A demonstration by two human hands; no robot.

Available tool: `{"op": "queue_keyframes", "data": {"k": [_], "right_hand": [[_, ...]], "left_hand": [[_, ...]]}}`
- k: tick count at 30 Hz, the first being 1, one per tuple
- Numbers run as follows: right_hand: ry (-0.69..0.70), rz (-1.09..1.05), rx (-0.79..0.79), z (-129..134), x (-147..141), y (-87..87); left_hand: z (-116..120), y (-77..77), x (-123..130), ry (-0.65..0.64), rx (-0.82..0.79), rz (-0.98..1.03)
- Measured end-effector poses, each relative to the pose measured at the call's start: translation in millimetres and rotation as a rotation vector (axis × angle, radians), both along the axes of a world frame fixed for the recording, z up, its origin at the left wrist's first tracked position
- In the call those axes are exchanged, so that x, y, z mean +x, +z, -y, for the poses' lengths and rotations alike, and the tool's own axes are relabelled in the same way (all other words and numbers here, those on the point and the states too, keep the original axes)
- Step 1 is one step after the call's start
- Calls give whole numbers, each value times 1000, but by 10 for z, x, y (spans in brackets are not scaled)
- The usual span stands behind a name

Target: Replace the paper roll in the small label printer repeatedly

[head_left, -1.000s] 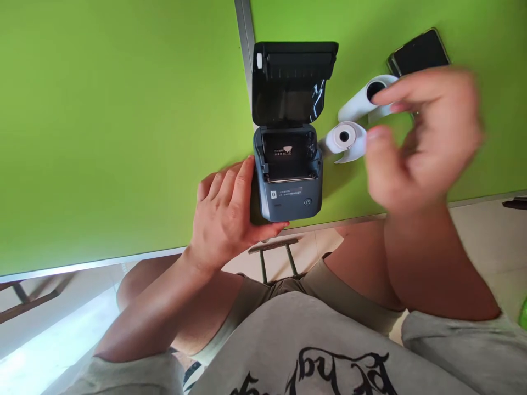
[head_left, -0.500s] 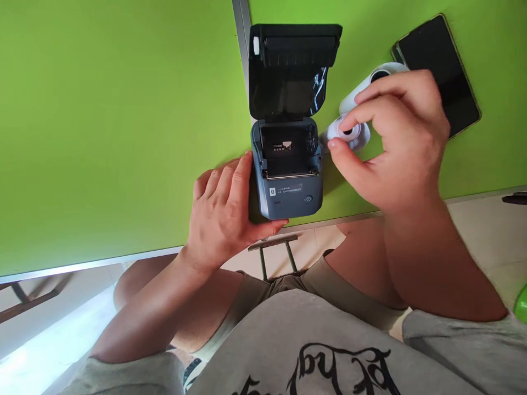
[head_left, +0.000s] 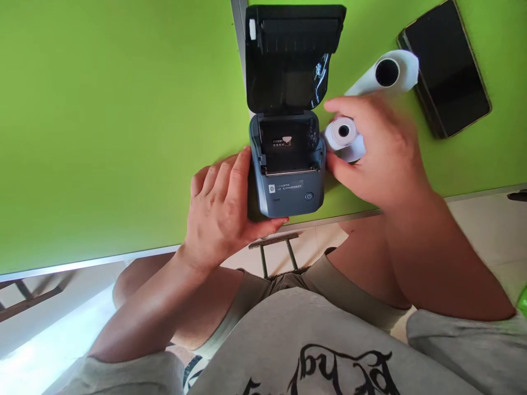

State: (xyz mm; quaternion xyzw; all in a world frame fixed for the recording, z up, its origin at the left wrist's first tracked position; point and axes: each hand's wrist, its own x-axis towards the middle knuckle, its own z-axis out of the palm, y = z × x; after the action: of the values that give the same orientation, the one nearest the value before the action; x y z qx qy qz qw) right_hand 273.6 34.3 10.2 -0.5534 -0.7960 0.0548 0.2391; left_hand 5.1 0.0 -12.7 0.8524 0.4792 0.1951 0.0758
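A dark grey label printer (head_left: 290, 200) stands near the table's front edge, its black lid (head_left: 288, 82) raised and its paper bay bare inside. My left hand (head_left: 218, 206) grips its left side, the thumb along the front face. Right of the printer stands a small white paper roll (head_left: 334, 137) with a loose paper end below. My right hand (head_left: 382, 148) arches around this roll, fingers and thumb apart; whether the hidden fingers touch it I cannot tell. Just behind, a larger white roll (head_left: 401, 68) with a dark core is partly covered by my hand.
A black phone (head_left: 457, 66) lies at the right on the green tabletop (head_left: 123, 109). A grey seam strip (head_left: 239, 33) runs across the table behind the printer. The table's front edge is close to my legs, with a stool or frame underneath.
My right hand has gone from a near pinch at the small roll's top to a wider spread around it, moving slightly left and down. The left hand stays on the printer.
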Motion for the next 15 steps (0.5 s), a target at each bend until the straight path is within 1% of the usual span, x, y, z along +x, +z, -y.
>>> {"op": "queue_keyframes", "data": {"k": [6, 9, 11, 15], "right_hand": [[-56, 13, -66, 9, 18, -60], [-8, 26, -10, 0, 29, -61], [33, -3, 17, -3, 32, -53], [91, -73, 18, -5, 45, -32]], "left_hand": [[1, -7, 4, -5, 14, 8], [2, -7, 6, -5, 23, -4], [4, -5, 6, -2, 26, -12], [8, 3, 5, 1, 22, -23]]}}
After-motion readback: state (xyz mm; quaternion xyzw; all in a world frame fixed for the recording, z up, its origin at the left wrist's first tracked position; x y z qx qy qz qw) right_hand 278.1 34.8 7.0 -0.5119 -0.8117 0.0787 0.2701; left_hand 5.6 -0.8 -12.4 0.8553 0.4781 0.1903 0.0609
